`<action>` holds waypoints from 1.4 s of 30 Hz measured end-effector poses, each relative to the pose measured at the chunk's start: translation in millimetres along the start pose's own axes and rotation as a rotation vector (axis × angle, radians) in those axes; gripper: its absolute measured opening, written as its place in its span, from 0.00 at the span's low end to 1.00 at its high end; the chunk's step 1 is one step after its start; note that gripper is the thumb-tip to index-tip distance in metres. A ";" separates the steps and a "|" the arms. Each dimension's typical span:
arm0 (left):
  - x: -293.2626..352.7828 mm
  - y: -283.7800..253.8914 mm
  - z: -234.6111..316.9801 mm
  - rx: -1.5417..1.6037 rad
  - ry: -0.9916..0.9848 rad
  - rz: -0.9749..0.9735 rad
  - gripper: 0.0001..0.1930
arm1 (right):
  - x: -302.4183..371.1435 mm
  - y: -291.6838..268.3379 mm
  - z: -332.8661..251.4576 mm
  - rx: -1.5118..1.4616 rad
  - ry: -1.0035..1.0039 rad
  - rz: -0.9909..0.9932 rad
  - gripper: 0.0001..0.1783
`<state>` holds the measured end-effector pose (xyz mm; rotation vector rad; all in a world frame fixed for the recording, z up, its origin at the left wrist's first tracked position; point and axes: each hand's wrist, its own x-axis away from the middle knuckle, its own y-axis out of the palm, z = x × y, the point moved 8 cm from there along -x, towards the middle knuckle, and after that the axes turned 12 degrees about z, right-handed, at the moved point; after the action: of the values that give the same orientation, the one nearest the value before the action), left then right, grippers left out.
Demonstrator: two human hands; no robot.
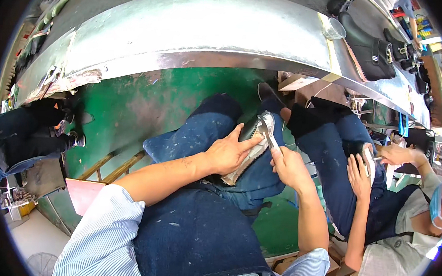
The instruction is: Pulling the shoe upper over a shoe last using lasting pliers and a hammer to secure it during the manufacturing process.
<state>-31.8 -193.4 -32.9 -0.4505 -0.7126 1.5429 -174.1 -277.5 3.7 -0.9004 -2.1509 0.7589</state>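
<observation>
A dark shoe [245,164] lies across my lap with its pale underside up, and a zigzag-cut edge runs along it. My left hand [228,152] grips the shoe from the left, its index finger and thumb spread over the underside. In my right hand [290,166] is a slim metal hand tool [268,132] with a dark, hooked-looking tip. The tool's head rests against the shoe's upper end; I cannot make out its exact kind. My fingers are wrapped round its lower part and hide the handle.
A long metal-topped bench [202,24] curves across the front. On its right stand a black boot [368,48] and a clear cup [334,29]. Close on my right, a co-worker's hands [360,175] work on another shoe. A wooden-railed stool [122,168] is at left.
</observation>
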 end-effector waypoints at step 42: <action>16.9 33.4 -34.7 0.341 -0.114 -0.164 0.54 | 116.8 95.1 68.7 -0.649 0.447 -0.557 0.10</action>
<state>-35.3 -170.5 -78.4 -0.0482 -0.5439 1.5060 -253.0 -148.6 -64.0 -0.6264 -2.0850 -0.4077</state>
